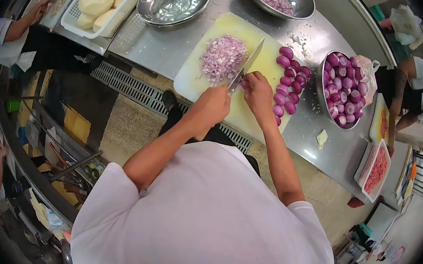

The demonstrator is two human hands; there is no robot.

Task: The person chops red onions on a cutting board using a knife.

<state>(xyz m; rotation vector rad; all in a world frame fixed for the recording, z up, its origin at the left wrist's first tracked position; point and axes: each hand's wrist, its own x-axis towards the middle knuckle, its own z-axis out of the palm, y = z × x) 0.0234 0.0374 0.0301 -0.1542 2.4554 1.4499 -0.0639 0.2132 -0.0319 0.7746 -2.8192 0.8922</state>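
Note:
My left hand (213, 106) is wrapped round the handle of a kitchen knife (253, 56), its blade angled up and right over the cutting board (191, 75). Close beside the blade, my right hand (259, 96) pinches a small purple onion (242, 84), mostly covered by the fingers. A heap of chopped onion (223, 58) lies on the board just beyond the knife. Along the board's right side sit several peeled purple onions (293, 78), some past its edge on the steel table.
A steel bowl of peeled onions (323, 95) stands to the right, a bowl of chopped onion (308, 15) at the back. Stacked steel bowls (174, 3) and a white basket of peeled potatoes (75, 29) are back left. Minced meat (377, 173) fills a basket at right. Other people work at both sides.

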